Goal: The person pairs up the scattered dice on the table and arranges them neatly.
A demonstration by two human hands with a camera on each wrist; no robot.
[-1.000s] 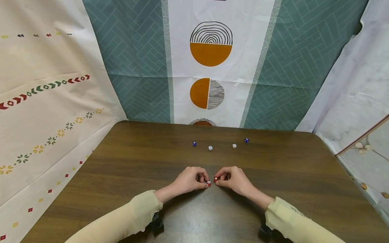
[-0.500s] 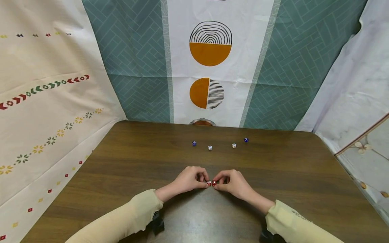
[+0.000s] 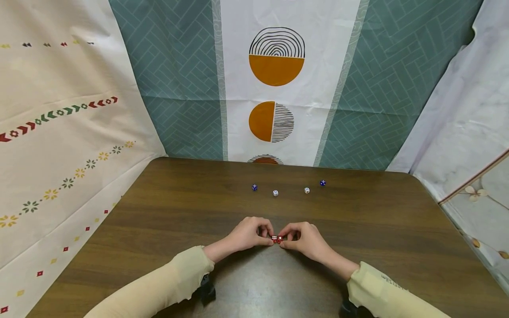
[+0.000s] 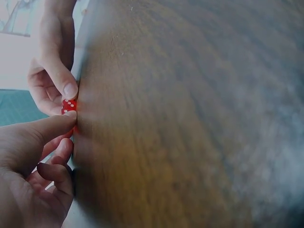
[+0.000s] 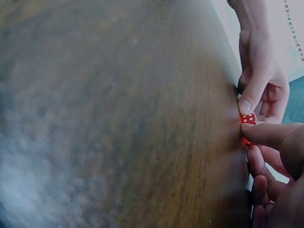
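Note:
Two red dice with white dots sit side by side on the wooden table, in the middle of the head view. My left hand (image 3: pixel 249 233) pinches the left red die (image 3: pixel 274 239) between thumb and finger. From the other side, my right hand (image 3: pixel 305 236) pinches the right red die (image 3: pixel 280 239). Both wrist views show the thumbs close together, with red dotted faces (image 4: pixel 69 105) between them, partly covered by fingertips. The dice stand right against each other, low at the tabletop.
Farther back on the brown table (image 3: pixel 191 185) lie a blue die (image 3: pixel 254 187), a white die (image 3: pixel 275 193), a second white die (image 3: pixel 306 190) and another blue die (image 3: pixel 323 183). Patterned cloths hang behind the table and at both sides.
My right hand has come down and a little left with its red die, closing the gap to the left die. The left hand has stayed nearly still.

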